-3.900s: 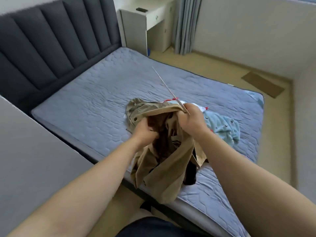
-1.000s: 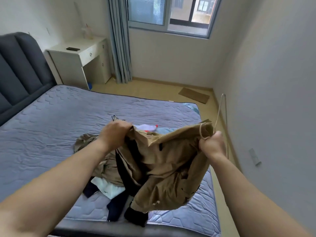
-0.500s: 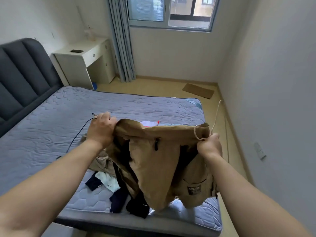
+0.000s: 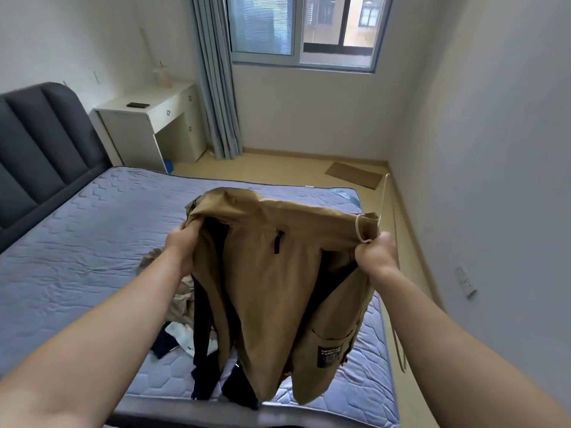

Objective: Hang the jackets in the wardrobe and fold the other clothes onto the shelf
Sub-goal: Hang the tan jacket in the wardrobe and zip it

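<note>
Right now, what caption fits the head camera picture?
The left hand and right hand hold a tan jacket above the bed; the right also grips a hanger.

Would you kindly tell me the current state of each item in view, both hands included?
Tan jacket: held up, spread over the bed, not yet hung.
Hanger: in the right hand, at the jacket's edge.
Left hand: grips the jacket.
Right hand: grips jacket and hanger.
Other clothes: loose heap on the bed, unfolded.
Desk drawer: shut.
Curtain: drawn aside.
</note>
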